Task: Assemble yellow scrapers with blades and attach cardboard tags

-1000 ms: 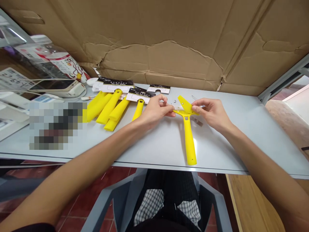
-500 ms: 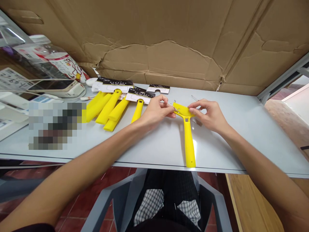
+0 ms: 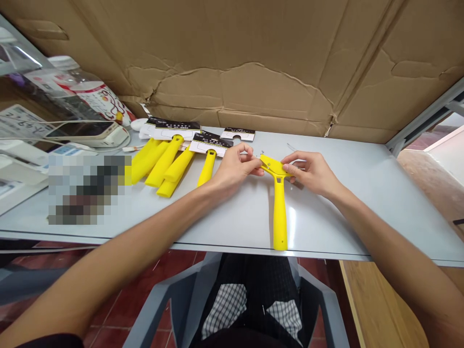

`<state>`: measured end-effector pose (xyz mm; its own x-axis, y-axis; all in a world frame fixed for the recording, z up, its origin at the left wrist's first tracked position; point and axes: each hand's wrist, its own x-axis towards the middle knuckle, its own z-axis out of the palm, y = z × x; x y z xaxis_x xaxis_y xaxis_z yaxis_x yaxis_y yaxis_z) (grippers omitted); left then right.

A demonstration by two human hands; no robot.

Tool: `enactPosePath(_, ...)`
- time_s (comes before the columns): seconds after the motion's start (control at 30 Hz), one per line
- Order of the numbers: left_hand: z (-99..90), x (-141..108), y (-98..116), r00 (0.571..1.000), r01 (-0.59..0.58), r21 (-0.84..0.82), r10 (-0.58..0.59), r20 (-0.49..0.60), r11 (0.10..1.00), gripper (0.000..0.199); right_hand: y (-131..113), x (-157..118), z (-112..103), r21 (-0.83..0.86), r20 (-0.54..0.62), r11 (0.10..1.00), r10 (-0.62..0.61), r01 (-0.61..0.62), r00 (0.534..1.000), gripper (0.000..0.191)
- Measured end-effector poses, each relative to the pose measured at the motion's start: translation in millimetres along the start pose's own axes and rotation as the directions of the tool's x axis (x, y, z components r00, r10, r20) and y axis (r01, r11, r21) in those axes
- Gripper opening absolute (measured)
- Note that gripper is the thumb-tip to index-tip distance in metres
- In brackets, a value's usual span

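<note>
A yellow T-shaped tool (image 3: 280,212) lies between my hands, its handle pointing toward the table's front edge. My left hand (image 3: 237,166) pinches the left end of its wide head. At the head's right end, the thumb and fingers of my right hand (image 3: 310,171) are closed on it. Small metal dots show on the left part of the head. Tiny bits (image 3: 262,152) lie just behind it. Left of my left hand are several yellow handles (image 3: 162,164) with black-and-white cards (image 3: 176,129), and one carded handle (image 3: 207,169) lies nearest that hand.
A loose card (image 3: 238,134) lies at the back of the white table (image 3: 224,227). On the left are a phone (image 3: 81,129), plastic bottles (image 3: 92,94), cables and white boxes (image 3: 18,169). A cardboard sheet (image 3: 232,48) stands behind. Part of the left side is pixelated.
The yellow tool has turned slightly, its handle end shifting left. My right fingers have moved a little on its head. My left hand keeps its pinch.
</note>
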<state>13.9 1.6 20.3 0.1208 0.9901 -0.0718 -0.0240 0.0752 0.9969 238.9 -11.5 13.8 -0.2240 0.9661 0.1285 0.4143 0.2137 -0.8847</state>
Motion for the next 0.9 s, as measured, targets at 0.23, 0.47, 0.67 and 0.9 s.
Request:
enactPosePath(0.23,1.0,6.0,-9.9,1.0,0.009,-0.128,-0.01,-0.01,0.992,0.023,2.1,0.6,-1.4,0.051,-0.047,0.999,0.004,-0.002,0.999,0.027)
enactPosePath(0.47,0.3,14.2,-19.2,1.0,0.029,-0.259,-0.027,0.01,0.965,0.009,3.6,0.9,-2.3,0.002,-0.08,0.998,-0.066,0.067,0.995,0.024)
enactPosePath(0.67,-0.6,14.2,-19.9,0.999,0.028,-0.269,-0.017,0.043,0.963,0.01,3.2,1.0,-1.7,-0.003,-0.093,0.996,-0.093,0.093,0.991,0.019)
enactPosePath(0.9,1.0,12.0,-14.7,0.999,0.014,-0.291,-0.002,0.041,0.957,0.018,4.0,1.3,-1.2,-0.03,-0.105,0.995,-0.095,0.092,0.99,0.016)
